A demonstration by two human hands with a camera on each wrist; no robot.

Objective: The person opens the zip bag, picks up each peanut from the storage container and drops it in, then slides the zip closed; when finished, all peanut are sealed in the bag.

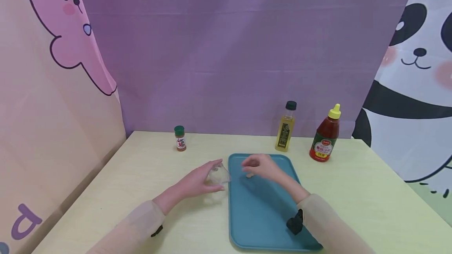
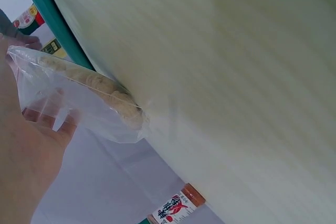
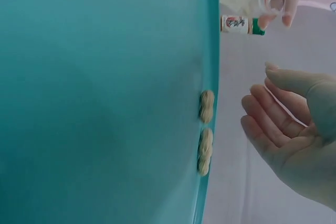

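My left hand (image 1: 199,179) holds a clear zip bag (image 1: 219,175) between thumb and fingers, just left of the blue tray (image 1: 254,222). In the left wrist view, several peanuts (image 2: 100,83) lie along the lower side of the bag, close over the table. My right hand (image 1: 262,166) hovers above the far part of the tray, its fingers loosely bent with nothing between them. Below it a peanut (image 1: 250,175) shows on the tray. The right wrist view shows two unshelled peanuts, one peanut (image 3: 207,106) and another peanut (image 3: 205,152), lined up near the tray's edge.
A small green-capped spice jar (image 1: 180,140) stands at the back left of the table (image 1: 152,160). Behind the tray is a dark-capped oil bottle (image 1: 285,132), with a yellow-capped red sauce bottle (image 1: 324,138) to its right. A purple cloth (image 1: 229,69) hangs behind the table.
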